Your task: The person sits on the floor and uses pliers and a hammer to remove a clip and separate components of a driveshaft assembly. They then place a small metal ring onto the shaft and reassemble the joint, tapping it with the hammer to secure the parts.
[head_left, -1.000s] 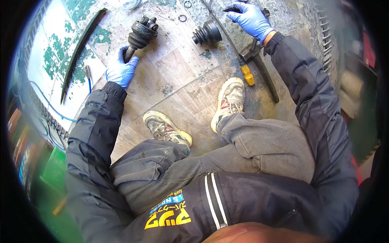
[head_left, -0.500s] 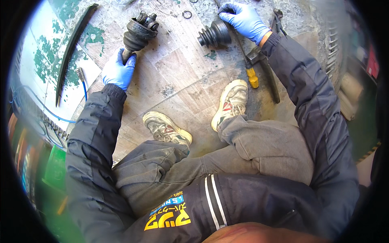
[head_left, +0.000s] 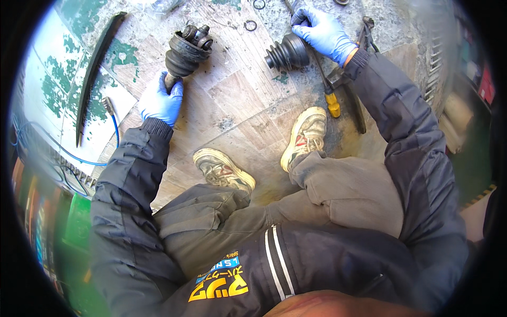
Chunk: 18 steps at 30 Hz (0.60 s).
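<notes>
My left hand point(head_left: 162, 101), gloved in blue, is closed around the shaft of a greasy CV axle joint point(head_left: 186, 53). Its ribbed black boot and exposed metal end point away from me, tilted slightly right. To the right, a separate black ribbed rubber boot point(head_left: 288, 53) lies on its side on the floor. Right beside that boot, my right hand point(head_left: 325, 34) is bent over with its fingers curled and the fingertips darkened. What those fingers pinch is hidden. A long tool with a yellow handle point(head_left: 332, 104) passes under or beside this hand; I cannot tell if they touch.
A hammer point(head_left: 351, 95) lies by the yellow-handled tool. Farther away are dark rings point(head_left: 250, 25). At left are a long curved black strip point(head_left: 97, 76), a brush-like tool point(head_left: 108, 105) and a blue hose point(head_left: 79, 154). My shoes point(head_left: 305, 134) rest on the worn floor.
The whole view has shifted a little, so everything sits slightly lower and to the right. Both hands keep about the same places relative to the parts.
</notes>
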### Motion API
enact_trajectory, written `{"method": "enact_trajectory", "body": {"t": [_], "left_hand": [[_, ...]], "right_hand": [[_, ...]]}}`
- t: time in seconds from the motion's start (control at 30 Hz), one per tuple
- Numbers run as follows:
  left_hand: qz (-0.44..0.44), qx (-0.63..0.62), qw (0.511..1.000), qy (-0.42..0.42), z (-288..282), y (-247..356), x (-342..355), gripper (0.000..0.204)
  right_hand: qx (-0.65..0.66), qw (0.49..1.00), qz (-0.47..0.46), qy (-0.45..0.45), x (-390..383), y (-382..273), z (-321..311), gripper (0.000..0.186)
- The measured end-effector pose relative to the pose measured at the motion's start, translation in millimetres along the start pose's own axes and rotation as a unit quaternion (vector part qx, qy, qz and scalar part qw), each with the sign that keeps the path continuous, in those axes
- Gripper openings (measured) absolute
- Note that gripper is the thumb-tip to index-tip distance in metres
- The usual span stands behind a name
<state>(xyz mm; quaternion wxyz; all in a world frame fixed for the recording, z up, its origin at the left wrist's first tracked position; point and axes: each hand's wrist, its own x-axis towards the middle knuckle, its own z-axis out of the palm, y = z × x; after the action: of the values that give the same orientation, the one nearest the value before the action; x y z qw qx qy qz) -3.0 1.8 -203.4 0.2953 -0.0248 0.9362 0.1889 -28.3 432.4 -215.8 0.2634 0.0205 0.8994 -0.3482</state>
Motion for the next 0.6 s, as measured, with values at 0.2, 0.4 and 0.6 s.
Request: {"method": "enact_trajectory", "body": {"t": [0.2, 0.4, 0.6], "left_hand": [[-0.022, 0.031, 0.999, -0.034, -8, 5, 7, 0.043], [-0.033, 0.036, 0.999, -0.008, 7, -13, 17, 0.044], [0.008, -0.021, 0.998, -0.058, 0, -30, 39, 0.054]], "right_hand": [[0.018, 0.999, 0.036, -0.006, -8, -19, -6, 0.022], [0.022, 0.999, 0.037, -0.015, -2, -10, -4, 0.024], [0.054, 0.998, -0.021, -0.005, -10, -1, -3, 0.027]]}}
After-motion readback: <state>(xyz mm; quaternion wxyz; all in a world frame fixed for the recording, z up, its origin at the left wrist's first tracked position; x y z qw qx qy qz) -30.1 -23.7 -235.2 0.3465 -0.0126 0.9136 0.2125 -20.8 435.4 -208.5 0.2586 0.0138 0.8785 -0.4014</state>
